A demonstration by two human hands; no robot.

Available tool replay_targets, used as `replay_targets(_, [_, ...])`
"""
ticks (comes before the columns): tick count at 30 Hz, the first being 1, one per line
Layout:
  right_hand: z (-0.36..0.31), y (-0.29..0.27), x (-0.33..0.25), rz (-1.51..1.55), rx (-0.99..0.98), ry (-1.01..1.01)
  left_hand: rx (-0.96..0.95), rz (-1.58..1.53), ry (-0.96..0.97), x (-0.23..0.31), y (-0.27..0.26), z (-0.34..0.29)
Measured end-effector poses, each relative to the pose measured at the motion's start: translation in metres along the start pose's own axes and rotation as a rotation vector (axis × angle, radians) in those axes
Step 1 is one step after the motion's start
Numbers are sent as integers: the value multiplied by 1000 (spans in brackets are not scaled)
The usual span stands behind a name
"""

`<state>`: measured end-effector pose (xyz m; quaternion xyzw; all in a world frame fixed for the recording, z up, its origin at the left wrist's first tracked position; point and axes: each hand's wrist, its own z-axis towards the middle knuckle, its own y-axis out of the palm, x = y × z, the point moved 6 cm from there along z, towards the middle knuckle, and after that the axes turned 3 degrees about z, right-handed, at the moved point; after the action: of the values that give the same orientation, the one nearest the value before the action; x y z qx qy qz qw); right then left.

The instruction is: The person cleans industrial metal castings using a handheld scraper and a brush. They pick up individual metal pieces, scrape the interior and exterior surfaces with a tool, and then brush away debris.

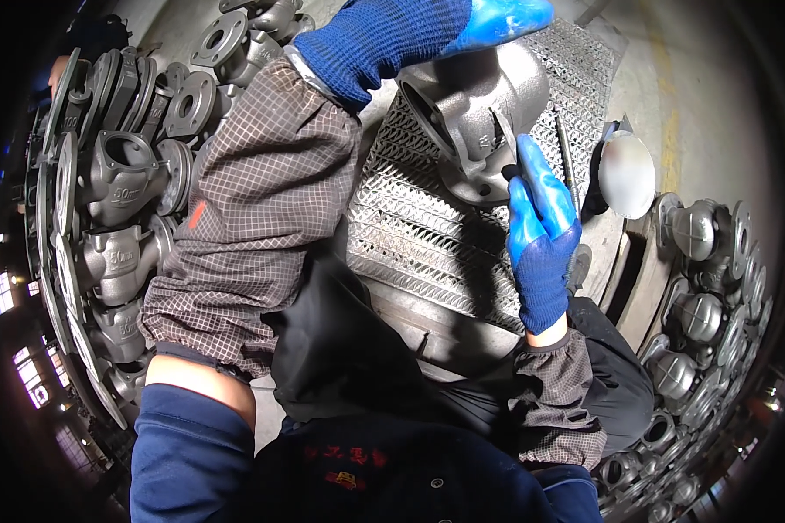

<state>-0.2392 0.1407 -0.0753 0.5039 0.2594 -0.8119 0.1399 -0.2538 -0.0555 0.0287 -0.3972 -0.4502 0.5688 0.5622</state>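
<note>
Left hand [497,22], its grip impossible to tell, is at the top of a grey casting [497,91] on a mesh plate [410,218], while the right hand [539,207], pinching a thin tool [504,131], is at the casting's lower right, near a dark rod [566,155] and a pale disc [628,174].

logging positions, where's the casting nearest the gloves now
In the head view, that casting is just right of upper centre, on the grating, between the left hand at the top edge and the right hand below.
</note>
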Motion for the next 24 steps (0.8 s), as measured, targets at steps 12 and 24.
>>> replay_targets(12, [-8,-3,7,-27,34,20,-3,-7,9,6,8,5])
replay_targets(24, [-6,-5,5,-31,57,-27,-9,5,7,5,4,6])
